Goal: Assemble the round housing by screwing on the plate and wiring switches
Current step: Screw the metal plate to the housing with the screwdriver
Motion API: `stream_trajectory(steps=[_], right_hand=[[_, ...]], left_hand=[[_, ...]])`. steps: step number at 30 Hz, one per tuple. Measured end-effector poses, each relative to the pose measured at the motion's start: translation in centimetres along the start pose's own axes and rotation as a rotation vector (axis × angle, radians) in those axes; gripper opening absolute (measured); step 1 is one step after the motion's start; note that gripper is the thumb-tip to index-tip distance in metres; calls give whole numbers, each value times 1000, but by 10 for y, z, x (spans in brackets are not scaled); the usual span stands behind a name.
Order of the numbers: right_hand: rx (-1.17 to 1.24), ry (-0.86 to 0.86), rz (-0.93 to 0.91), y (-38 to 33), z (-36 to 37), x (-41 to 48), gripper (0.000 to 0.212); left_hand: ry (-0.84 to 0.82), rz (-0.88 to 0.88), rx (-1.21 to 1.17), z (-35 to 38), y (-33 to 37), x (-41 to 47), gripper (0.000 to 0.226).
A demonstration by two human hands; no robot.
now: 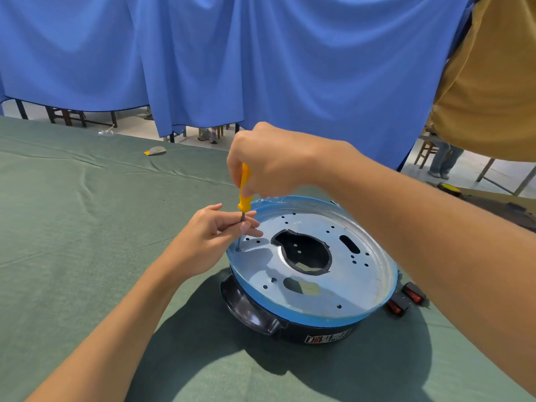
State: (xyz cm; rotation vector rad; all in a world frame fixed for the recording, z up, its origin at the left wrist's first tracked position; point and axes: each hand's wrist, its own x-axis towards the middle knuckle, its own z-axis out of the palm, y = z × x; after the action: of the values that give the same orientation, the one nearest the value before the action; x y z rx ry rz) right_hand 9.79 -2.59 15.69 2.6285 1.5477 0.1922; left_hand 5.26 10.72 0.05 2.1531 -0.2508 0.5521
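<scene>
The round black housing [290, 329] stands on the green table, topped by a shiny metal plate [348, 285] with a blue rim and several holes. My right hand [269, 161] grips the yellow handle of a screwdriver [244, 195] held upright. Its tip meets a screw [238, 249] at the plate's left edge. My left hand [220, 227] pinches the screwdriver's metal shaft just above the plate. Two black rocker switches [406, 298] with red buttons lie on the table right of the housing, partly behind my right forearm.
The green cloth table [87, 227] stretches left and forward. A small yellow-and-grey scrap [155, 151] lies far back. Blue curtain [261, 53] hangs behind. Dark tools [448, 188] rest at the right edge, where another person's legs [443, 161] stand.
</scene>
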Motion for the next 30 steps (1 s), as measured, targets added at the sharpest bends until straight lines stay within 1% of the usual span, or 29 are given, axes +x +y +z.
stream_trajectory(steps=[1, 3, 4, 6, 9, 11, 12, 15, 16, 17, 19, 20, 21, 23, 25, 28, 29, 30], right_hand=[[9, 20, 6, -1, 2, 1, 14], [8, 54, 32, -2, 7, 5, 31], [6, 68, 57, -2, 10, 7, 35], [-1, 66, 106, -1, 15, 11, 33], [47, 14, 146, 2, 19, 12, 34], [73, -2, 117, 4, 18, 11, 37], [57, -3, 83, 4, 16, 9, 35], [-14, 15, -33, 0, 7, 5, 10], [-23, 24, -49, 0, 6, 5, 8], [-32, 33, -50, -1, 5, 6, 10], [-33, 55, -13, -2, 7, 7, 32], [-23, 71, 18, -3, 9, 8, 40], [-10, 85, 53, -3, 11, 8, 44], [9, 94, 131, -1, 16, 9, 40], [22, 88, 166, 2, 21, 10, 36], [73, 54, 125, 4, 21, 11, 39], [59, 43, 94, 3, 18, 11, 36], [43, 35, 58, 2, 15, 12, 27]], left_hand=[[24, -1, 2, 1, 0, -1, 21], [125, 6, 31, 5, 0, -1, 13], [171, 7, 56, 7, 0, -1, 10], [199, 8, 84, 8, 0, 0, 9], [130, 12, 42, 8, 0, 1, 15], [95, 19, 30, 6, 0, 1, 17], [78, 20, 21, 4, 0, 2, 18], [33, 15, 3, 0, 0, 2, 23], [17, 16, 3, -1, -1, 1, 24], [3, 17, 5, -2, -1, 1, 25], [4, 11, 10, 0, -1, 0, 25], [25, 4, 12, 2, -1, 0, 24], [66, 2, 21, 4, 0, -1, 21], [174, 12, 62, 7, 0, -2, 13], [222, 16, 91, 9, 1, -2, 10], [163, 21, 70, 8, 2, 0, 17], [141, 23, 67, 6, 2, 0, 20], [118, 22, 64, 4, 2, 0, 22]])
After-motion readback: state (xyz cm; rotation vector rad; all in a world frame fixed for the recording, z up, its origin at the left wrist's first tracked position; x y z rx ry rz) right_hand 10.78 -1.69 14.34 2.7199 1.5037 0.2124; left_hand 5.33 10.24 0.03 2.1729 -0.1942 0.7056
